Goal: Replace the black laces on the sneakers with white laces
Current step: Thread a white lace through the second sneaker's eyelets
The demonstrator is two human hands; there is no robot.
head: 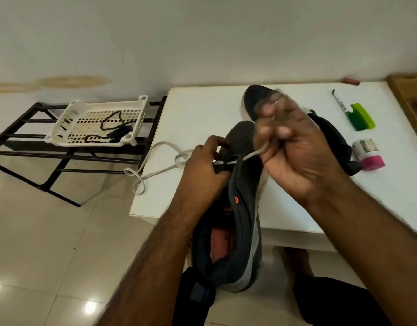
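— White lace [160,171], where does it lie now?

— One end is pinched in the fingers of the right hand [294,147], which is raised over the dark sneaker [240,231]. From there it passes across the front part of this sneaker, under the left hand [202,168], and then runs left in loose loops over the edge of the white counter [202,109] and hangs down a little.

— And the left hand?

— It grips the sneaker at the side, near the eyelets, with curled fingers. The sneaker is tilted, the toe resting on the counter and the heel toward the person's lap.

— Is the second sneaker [329,135] visible?

— Yes, it lies on the counter behind the right hand, partly hidden by it.

— The black laces [113,130]?

— They lie in a white plastic basket [68,121] on a black metal rack [33,147], left of the counter.

— Other things?

— On the right of the counter are a pen [339,102], a green marker [360,116] and a small bottle with pink cap [368,155].
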